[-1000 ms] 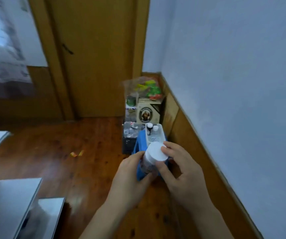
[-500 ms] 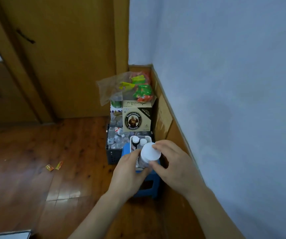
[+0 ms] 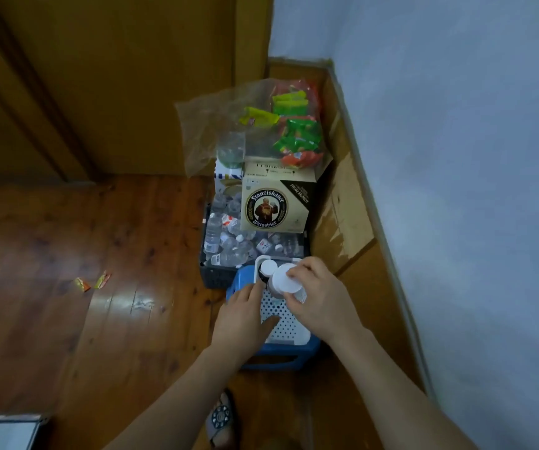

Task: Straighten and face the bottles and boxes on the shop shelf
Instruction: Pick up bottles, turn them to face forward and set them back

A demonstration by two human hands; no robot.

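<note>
A bottle with a wide white cap (image 3: 283,280) stands in a white perforated basket (image 3: 282,326) on a blue stool (image 3: 278,358). My right hand (image 3: 320,298) grips the cap from the right, fingers curled over its top and side. My left hand (image 3: 245,319) rests on the basket's left rim, with its thumb lying across the perforated floor. A smaller white-capped dark bottle (image 3: 267,267) stands just behind, at the basket's far end. The bigger bottle's body is mostly hidden under its cap.
Behind the stool a dark crate (image 3: 216,277) holds several empty plastic bottles. A Franziskaner box (image 3: 276,206) sits above it, topped by a clear bag of snack packets (image 3: 281,125). Wood panelling and a blue wall run along the right. Wrappers (image 3: 92,282) lie on the floor.
The view has moved closer and tilted down. The bottle has gone from held above the stool into the basket; my left hand has left its body and now rests on the basket.
</note>
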